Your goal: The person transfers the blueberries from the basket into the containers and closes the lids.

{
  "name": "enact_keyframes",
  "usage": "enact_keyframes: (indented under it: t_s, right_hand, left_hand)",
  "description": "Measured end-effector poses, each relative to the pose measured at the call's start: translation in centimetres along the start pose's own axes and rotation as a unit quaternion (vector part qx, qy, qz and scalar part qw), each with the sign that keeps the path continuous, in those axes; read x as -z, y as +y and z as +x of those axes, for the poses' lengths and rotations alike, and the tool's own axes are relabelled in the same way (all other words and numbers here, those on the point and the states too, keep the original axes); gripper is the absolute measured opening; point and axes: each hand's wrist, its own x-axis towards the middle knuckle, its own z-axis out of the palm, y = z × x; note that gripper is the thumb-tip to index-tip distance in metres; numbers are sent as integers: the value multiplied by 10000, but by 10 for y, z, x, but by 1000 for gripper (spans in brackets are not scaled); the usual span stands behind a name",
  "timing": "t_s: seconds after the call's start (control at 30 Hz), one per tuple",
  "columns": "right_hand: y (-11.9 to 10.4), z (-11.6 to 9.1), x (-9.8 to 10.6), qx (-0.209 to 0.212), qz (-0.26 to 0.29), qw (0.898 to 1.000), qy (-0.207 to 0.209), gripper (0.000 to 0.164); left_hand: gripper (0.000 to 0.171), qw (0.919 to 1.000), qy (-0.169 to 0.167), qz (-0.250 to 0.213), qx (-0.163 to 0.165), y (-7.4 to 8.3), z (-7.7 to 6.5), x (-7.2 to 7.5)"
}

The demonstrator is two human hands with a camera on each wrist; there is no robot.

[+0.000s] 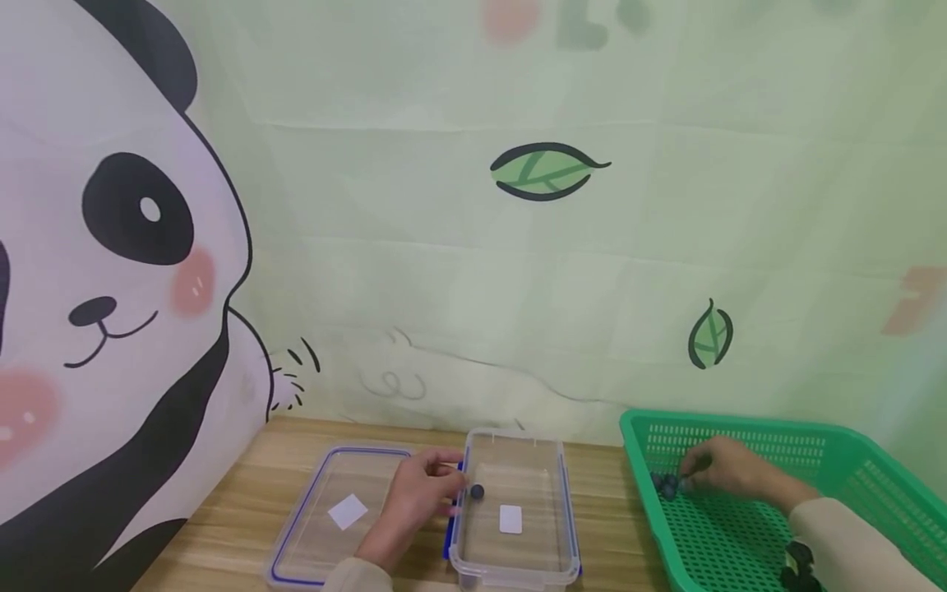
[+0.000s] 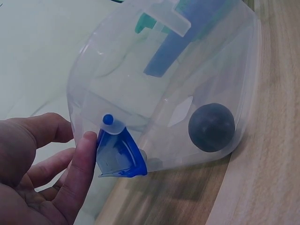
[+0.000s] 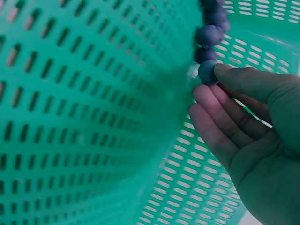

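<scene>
In the head view my left hand (image 1: 418,497) is beside a clear plastic box (image 1: 518,563), its fingertips at the left rim. The left wrist view shows these fingers (image 2: 84,164) loosely bent against the wall near a blue latch (image 2: 119,154). Inside the box lies one round, dark blue, blueberry-like ball (image 2: 211,127). My right hand (image 1: 721,469) reaches into a green basket (image 1: 747,543). Between thumb and fingers it pinches another dark blue ball (image 3: 207,73). Several more such balls (image 3: 212,35) are bunched by the basket wall just past the fingertips.
A clear lid (image 1: 296,526) with a blue seal and a white label lies left of the box on the wooden table (image 1: 607,510). A white label (image 1: 510,520) shows in the box. Behind stands a printed cloth backdrop (image 1: 444,288) with a panda and leaves.
</scene>
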Motion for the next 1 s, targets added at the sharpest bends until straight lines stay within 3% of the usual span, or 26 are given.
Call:
enact_keyframes:
  t_s: [0.27,0.6,1.0]
  right_hand:
    - [-25,-7,20,105,331,9972,660,19]
    - [-62,-11,29,-24,698,9913,1114,37]
    - [-112,-17,34,-279,1485,9743,1673,52]
  left_hand:
    - [39,10000,7,53,22,2,0,-1]
    - [39,10000,33,69,51,2,0,0]
    - [39,10000,-6,59,58,1,1,0]
